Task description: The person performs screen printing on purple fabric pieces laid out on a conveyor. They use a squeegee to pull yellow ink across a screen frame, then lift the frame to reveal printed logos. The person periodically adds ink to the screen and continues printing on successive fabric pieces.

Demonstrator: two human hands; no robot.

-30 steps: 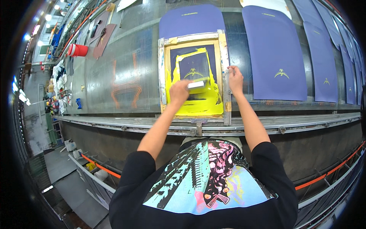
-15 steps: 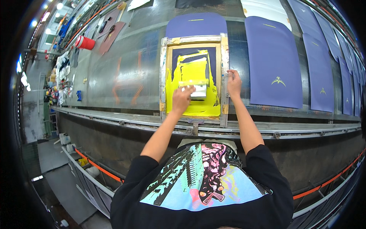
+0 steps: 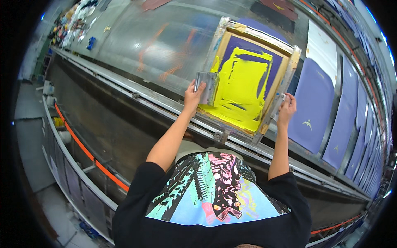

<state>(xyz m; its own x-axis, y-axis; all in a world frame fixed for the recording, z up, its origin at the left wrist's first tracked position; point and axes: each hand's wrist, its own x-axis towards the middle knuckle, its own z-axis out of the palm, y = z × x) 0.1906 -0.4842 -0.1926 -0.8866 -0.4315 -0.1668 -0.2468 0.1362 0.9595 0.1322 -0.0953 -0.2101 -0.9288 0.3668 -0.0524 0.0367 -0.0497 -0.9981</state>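
Note:
A screen printing frame (image 3: 294, 64) lies on the long table in front of me, its mesh largely coated with bright yellow ink (image 3: 242, 80). My left hand (image 3: 192, 97) grips a grey metal squeegee (image 3: 210, 88), tilted over the frame's lower left side at the ink's edge. At the opposite side, my right hand (image 3: 287, 110) has its fingers closed at the frame's right edge; exactly what they pinch is partly hidden. Beyond the frame's far end shows part of a purple sheet (image 3: 258, 26).
Several purple rounded sheets (image 3: 312, 103) with small yellow prints lie in a row to the right. A white sheet (image 3: 321, 51) is behind them. A metal rail (image 3: 157, 101) follows the table's near edge. Far left are a small blue object (image 3: 90, 43) and a cluttered pile (image 3: 72, 29).
My left hand has carried the squeegee from the middle of the inked mesh to the frame's left side. My right hand stays at the right edge. The whole view has turned.

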